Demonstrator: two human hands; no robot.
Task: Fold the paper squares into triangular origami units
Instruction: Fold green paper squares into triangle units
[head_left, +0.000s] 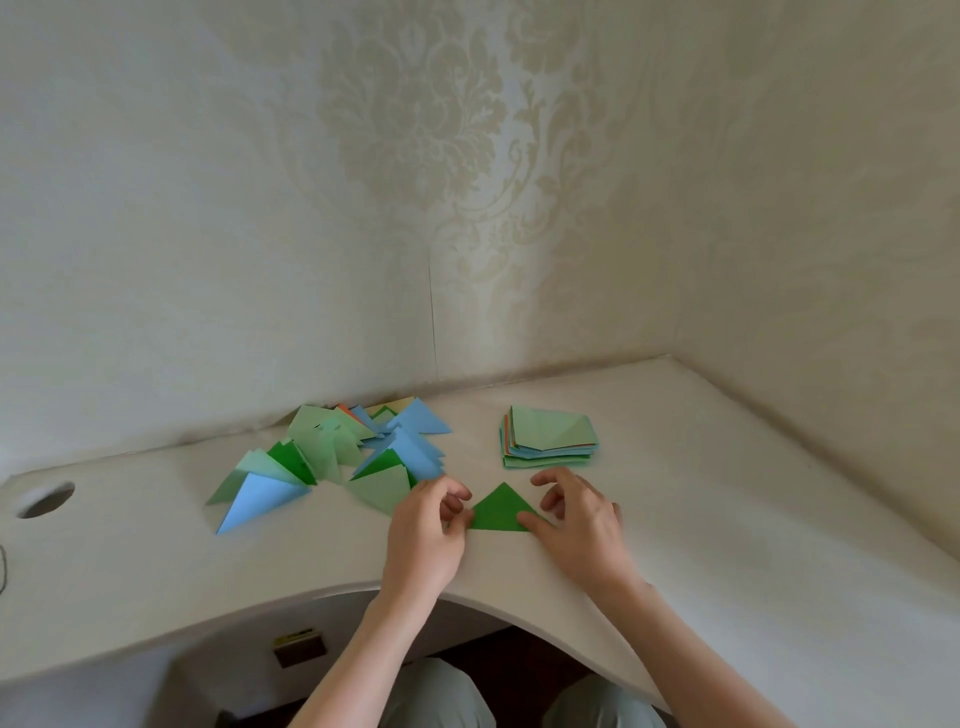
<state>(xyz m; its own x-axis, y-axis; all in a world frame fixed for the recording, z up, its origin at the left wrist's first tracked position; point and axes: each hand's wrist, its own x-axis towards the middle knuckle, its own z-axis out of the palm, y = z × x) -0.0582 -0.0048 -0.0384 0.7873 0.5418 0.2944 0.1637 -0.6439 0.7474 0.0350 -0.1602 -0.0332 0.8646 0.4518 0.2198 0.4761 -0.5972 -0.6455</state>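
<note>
The dark green triangle (500, 512) lies flat on the bench (727, 519) between both hands, left hand (428, 525) pinching its left corner, right hand (576, 519) pressing its right corner with curled fingers; light, thin, slippery paper, probably best held at corners.

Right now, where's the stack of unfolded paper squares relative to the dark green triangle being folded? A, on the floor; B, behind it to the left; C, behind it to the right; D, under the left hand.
C: the stack of squares lies beyond the dark green triangle, toward the right.
</note>
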